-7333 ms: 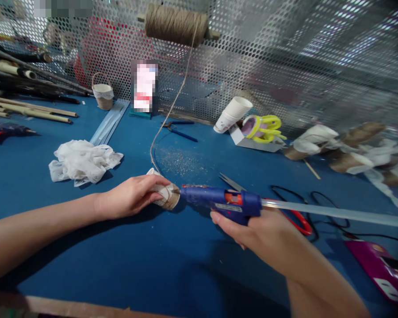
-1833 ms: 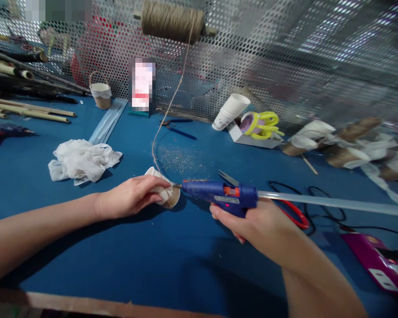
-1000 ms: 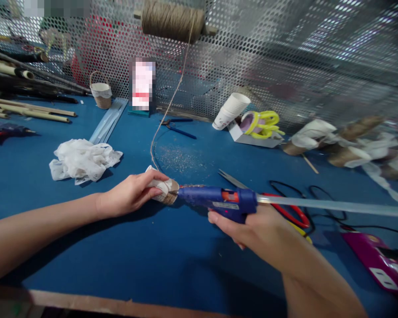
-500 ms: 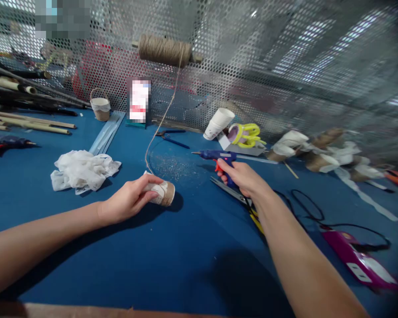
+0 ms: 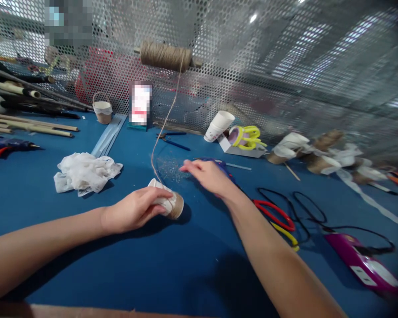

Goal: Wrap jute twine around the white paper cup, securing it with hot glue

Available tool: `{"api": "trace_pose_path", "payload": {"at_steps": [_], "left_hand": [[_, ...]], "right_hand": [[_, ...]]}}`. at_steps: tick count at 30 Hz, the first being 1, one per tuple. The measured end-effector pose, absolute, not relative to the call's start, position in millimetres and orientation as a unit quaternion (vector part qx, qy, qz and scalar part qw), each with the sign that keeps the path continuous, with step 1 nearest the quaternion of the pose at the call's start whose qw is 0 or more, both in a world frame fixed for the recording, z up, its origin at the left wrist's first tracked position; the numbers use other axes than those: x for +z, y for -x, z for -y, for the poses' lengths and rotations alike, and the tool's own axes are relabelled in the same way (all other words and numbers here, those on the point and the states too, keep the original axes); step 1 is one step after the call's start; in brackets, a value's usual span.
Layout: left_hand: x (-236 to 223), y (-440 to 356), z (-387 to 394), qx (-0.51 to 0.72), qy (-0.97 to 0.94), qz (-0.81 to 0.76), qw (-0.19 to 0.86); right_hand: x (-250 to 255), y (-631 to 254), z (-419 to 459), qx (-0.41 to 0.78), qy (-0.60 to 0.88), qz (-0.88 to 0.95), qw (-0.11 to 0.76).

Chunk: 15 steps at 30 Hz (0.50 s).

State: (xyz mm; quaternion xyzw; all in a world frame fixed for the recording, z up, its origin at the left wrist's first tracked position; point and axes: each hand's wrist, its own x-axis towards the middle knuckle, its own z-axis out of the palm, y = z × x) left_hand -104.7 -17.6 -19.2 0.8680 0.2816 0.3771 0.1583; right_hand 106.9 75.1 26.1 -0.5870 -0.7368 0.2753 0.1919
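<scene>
My left hand [image 5: 135, 207] is closed around a paper cup [image 5: 175, 206] lying tilted on its side, its base end wrapped in brown twine. From the cup a strand of twine [image 5: 166, 121] runs up to a spool [image 5: 166, 56] on the mesh. My right hand [image 5: 207, 174] hovers over the table right of the cup, fingers stretched out to the left and somewhat blurred, with nothing visible in them. Just behind it lies a blue glue gun [image 5: 223, 166], partly hidden by the hand. Red and yellow handles [image 5: 278, 215] of scissors or pliers show beside the right forearm.
Crumpled white material [image 5: 86, 173] lies left of the cup, near translucent strips [image 5: 110, 136]. Blue-handled pliers [image 5: 175, 140], stacked paper cups [image 5: 219, 125] and a box with yellow scissors [image 5: 247, 137] stand behind. A purple power strip [image 5: 361, 260] with black cable lies right.
My right hand has let go of the glue gun, which now lies on the table, and has moved left toward the cup. My left hand still holds the cup, slightly lower in view.
</scene>
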Motion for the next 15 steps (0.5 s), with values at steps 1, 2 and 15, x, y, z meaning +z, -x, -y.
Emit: {"api": "trace_pose_path", "payload": {"at_steps": [1, 2, 15], "left_hand": [[-18.4, 103.9, 19.0, 0.376, -0.874, -0.267, 0.157], [-17.8, 103.3, 20.2, 0.374, -0.878, -0.253, 0.157], [-12.1, 105.9, 26.2, 0.368, -0.788, -0.376, 0.319]], "right_hand": [[26.8, -94.5, -66.8, 0.340, 0.539, 0.753, 0.165], [26.6, -83.7, -59.6, 0.467, 0.455, 0.747, 0.132], [42.7, -83.4, -34.9, 0.566, 0.392, 0.613, 0.388]]}}
